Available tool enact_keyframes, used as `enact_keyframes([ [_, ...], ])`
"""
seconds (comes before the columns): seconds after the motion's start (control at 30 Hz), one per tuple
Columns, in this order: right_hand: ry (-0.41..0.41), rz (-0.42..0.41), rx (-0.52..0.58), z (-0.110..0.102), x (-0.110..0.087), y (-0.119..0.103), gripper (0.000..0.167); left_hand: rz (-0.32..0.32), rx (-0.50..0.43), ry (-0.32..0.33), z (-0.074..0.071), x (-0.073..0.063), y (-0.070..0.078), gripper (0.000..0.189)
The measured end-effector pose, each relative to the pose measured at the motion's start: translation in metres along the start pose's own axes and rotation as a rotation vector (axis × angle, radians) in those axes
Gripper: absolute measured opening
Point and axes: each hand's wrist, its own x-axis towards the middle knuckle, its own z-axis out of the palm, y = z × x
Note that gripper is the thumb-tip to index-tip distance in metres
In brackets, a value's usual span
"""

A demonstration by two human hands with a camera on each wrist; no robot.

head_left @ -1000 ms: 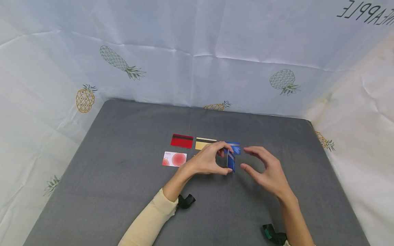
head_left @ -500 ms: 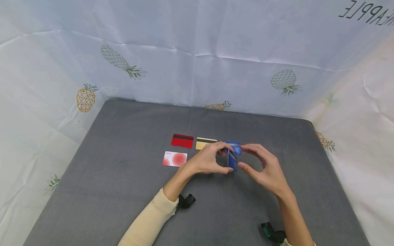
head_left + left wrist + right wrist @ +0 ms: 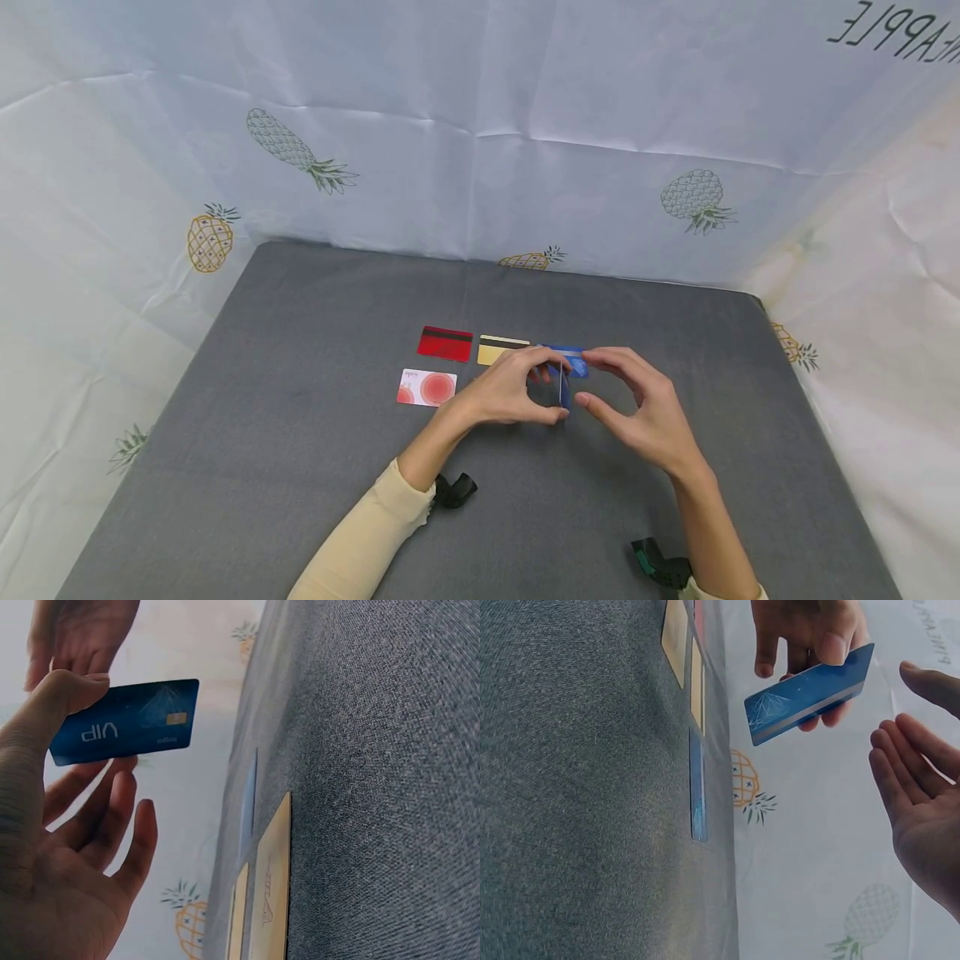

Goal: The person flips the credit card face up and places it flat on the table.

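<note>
Logged from my remote screens, all places taken from the red rectangular card with a black stripe [image 3: 444,345], which lies flat on the grey cloth-covered table [image 3: 315,467]. Item: one yellow rectangular card with a dark stripe [image 3: 491,355], flat, just right of the red card. Item: one bright blue rectangular card with a pale stripe [image 3: 578,366], flat, farther right of the red card in the same row. Item: one white rectangular card with coral-pink circles [image 3: 427,387], flat, on the person's side of the red card. Item: one gold rectangular card [image 3: 273,877], flat, right of the red card and nearer the person (my head view loses it behind the hand). Item: one dark-blue glossy rectangular card lettered VIP [image 3: 139,720], upright, off the table, right of the red card and nearer the person; the left hand [image 3: 510,390] pinches it between thumb and fingers. The right hand [image 3: 652,417], thumb and fingers parted in a wide curve, is just beside that card, holding nothing. Status, by my judgement: five cards laid out, one outstanding, not yet down; I cannot tell whether others lie hidden.
</note>
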Motion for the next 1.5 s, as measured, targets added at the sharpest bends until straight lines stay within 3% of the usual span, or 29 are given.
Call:
enact_keyframes([
  [0.5,-0.003,-0.01,0.003,0.002,0.0,0.002,0.058,0.028,0.011,0.003,-0.001,0.001,0.001,0.056],
  [0.83,-0.016,0.016,0.022,0.003,-0.001,0.006,0.056,0.004,-0.003,-0.011,0.0,-0.001,0.002,0.06],
  [1.13,-0.039,-0.021,0.082,0.005,-0.002,0.014,0.058,0.006,0.012,-0.009,0.0,-0.002,0.002,0.063],
  [1.5,-0.057,0.016,0.066,0.004,-0.004,0.014,0.06,-0.003,0.019,-0.015,0.0,-0.002,0.003,0.065],
])
